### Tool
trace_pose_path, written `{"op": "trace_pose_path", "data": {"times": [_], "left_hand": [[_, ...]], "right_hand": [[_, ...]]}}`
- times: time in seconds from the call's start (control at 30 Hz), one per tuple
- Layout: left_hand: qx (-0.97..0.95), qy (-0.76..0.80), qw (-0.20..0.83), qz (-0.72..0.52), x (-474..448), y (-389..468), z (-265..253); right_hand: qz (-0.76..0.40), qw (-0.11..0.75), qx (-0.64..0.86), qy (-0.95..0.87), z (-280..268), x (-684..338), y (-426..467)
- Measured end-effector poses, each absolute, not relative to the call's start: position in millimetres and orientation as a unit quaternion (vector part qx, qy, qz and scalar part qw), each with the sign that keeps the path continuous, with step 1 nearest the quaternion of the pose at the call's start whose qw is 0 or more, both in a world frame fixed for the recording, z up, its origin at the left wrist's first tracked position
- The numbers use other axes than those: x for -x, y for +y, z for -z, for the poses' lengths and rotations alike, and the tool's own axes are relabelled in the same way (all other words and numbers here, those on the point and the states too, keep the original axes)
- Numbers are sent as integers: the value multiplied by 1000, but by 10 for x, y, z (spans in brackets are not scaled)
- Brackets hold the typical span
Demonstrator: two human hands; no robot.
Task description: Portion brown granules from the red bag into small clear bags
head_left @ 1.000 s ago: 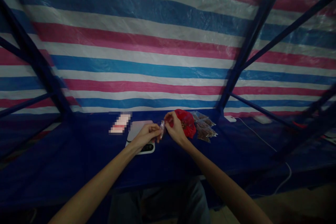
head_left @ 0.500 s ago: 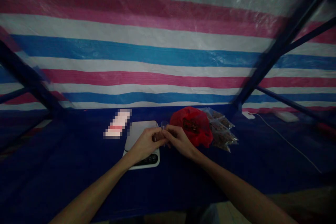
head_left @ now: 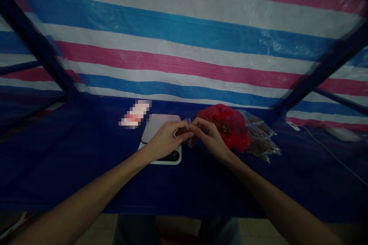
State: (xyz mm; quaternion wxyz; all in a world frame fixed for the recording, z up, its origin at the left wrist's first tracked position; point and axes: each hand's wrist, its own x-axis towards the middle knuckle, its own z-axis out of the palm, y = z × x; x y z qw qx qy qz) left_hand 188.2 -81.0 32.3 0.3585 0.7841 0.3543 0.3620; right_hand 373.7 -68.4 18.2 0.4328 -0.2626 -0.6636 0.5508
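My left hand (head_left: pixel 168 138) and my right hand (head_left: pixel 211 136) meet above the right side of a white kitchen scale (head_left: pixel 158 122). Fingers and thumbs of both are pinched on a small clear plastic bag (head_left: pixel 188 120), mostly hidden behind them. Just right of my right hand lies a red plastic bag (head_left: pixel 240 132), its mouth spread, with dark dried pieces inside. Several clear bags (head_left: pixel 263 143) of brownish dried stuff lie against its right side. My left wrist crosses the scale's front, partly covering its black button panel (head_left: pixel 172 156).
A blurred-out pink and white item (head_left: pixel 135 115) lies behind and left of the scale on the blue tabletop (head_left: pixel 115 176). Blue frame bars (head_left: pixel 324 69) slope at both sides before a striped plastic sheet (head_left: pixel 178 34). A white cable (head_left: pixel 330 153) runs along the right.
The view has tipped downward and shifted a little, showing the table's front edge. Both hands stay pinched on the clear plastic bag, fingers slightly shifted; the things on the table keep their places.
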Motion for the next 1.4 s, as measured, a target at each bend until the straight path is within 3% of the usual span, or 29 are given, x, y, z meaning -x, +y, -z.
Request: {"op": "trace_pose_path", "data": {"times": [0.37, 0.57, 1.4], "left_hand": [[-798, 403, 218, -391, -1881, -827, -324], [-802, 402, 225, -381, -1862, -831, -358], [-827, 384, 210, -353, -1846, -816, -282]], "right_hand": [[-585, 446, 213, -643, -62, -3711, -648], [-534, 472, 197, -673, -94, -3741, -644], [-463, 413, 205, -757, -111, -3836, -565]]}}
